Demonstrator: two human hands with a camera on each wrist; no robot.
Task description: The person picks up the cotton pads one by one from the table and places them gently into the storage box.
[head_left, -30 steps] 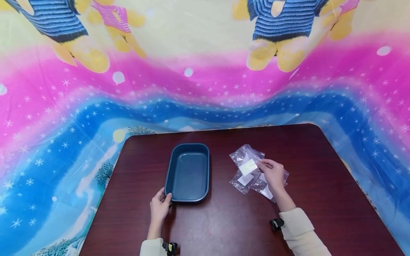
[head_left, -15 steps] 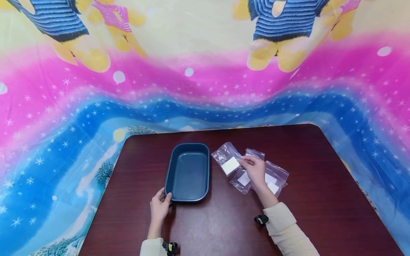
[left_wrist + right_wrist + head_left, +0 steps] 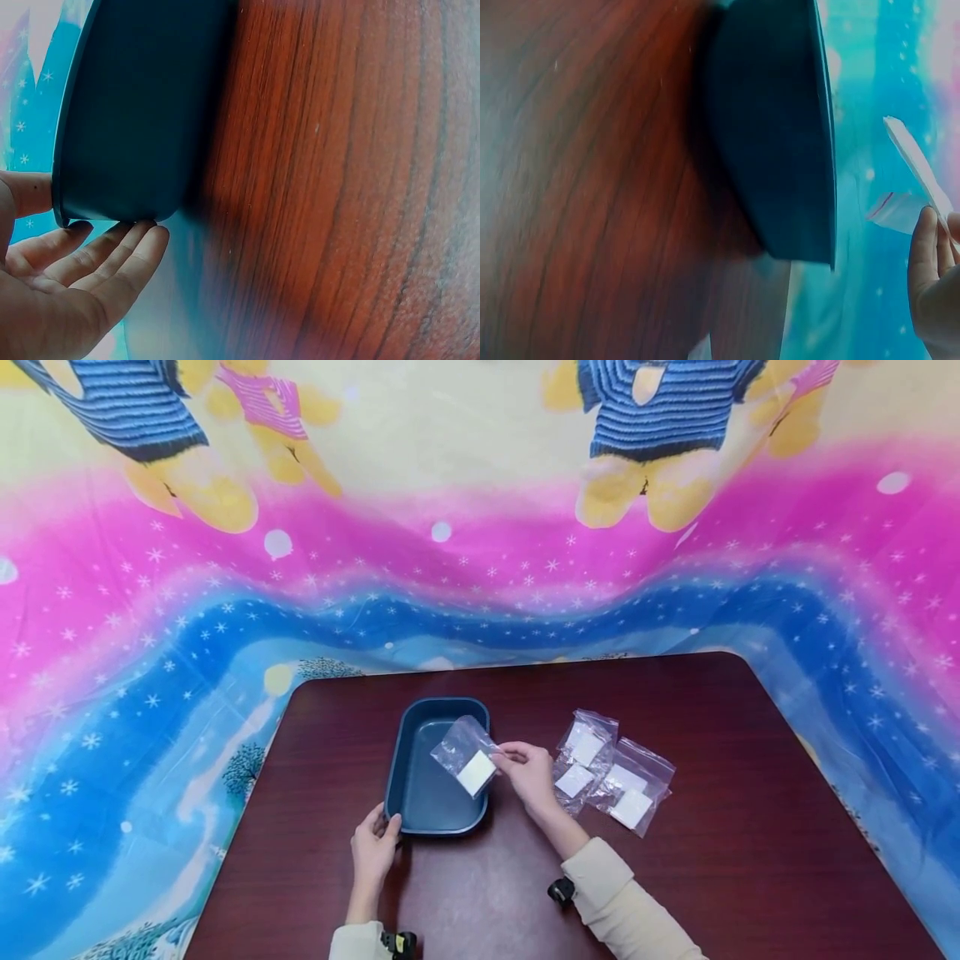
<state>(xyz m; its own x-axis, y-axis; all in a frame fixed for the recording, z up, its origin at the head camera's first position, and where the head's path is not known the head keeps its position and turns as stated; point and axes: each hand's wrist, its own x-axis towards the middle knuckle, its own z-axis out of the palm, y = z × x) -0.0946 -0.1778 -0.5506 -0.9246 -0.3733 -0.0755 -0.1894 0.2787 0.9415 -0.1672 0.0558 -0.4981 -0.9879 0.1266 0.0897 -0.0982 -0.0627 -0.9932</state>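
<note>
The right hand pinches one clear bag above the blue tray, whose rim the left hand grips, with apparently three bags at three o'clock.

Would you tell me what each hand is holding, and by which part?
The right hand pinches a clear bag by its right edge; the left hand grips the blue tray at its near-left corner.
</note>
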